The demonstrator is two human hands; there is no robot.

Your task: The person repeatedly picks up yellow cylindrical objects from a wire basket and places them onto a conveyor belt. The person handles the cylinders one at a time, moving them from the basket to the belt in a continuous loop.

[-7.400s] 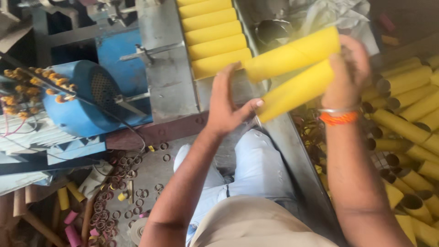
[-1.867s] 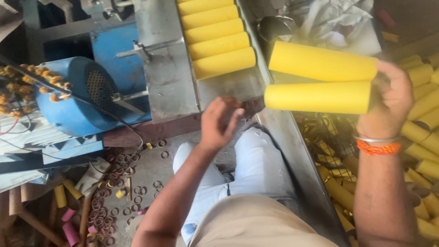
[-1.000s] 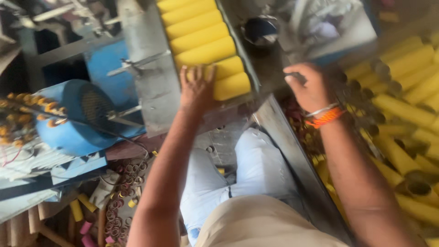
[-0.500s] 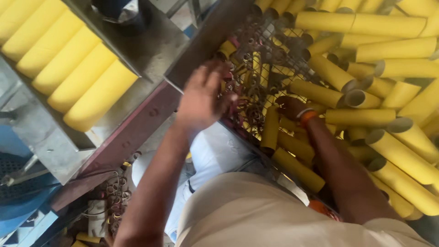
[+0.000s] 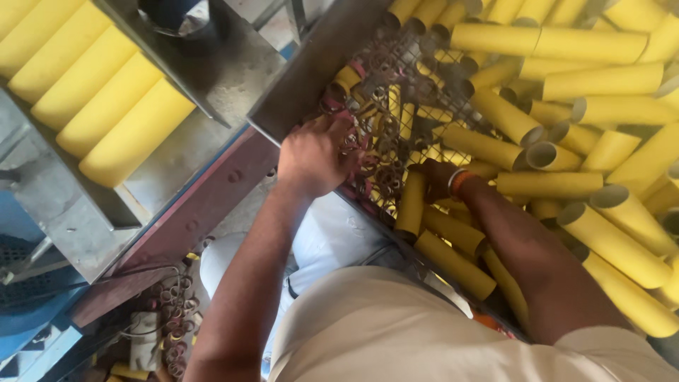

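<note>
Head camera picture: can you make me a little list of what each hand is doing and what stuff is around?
left hand: resting at the edge of the wire mesh, fingers among small rings
right hand: reaching down among the yellow tubes, mostly hidden
wristband: orange, on the right wrist
tray: grey metal, holding a row of yellow rolls
floor rings: scattered below

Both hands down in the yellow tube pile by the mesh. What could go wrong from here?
1. The left hand rests on the wire mesh among small rings; fingers might snag or scrape there.
2. The right hand is buried among loose yellow tubes; pulling one out could shift the heap and send others rolling.
3. The right hand's grip is hidden, so a tube may slip unnoticed.
</note>
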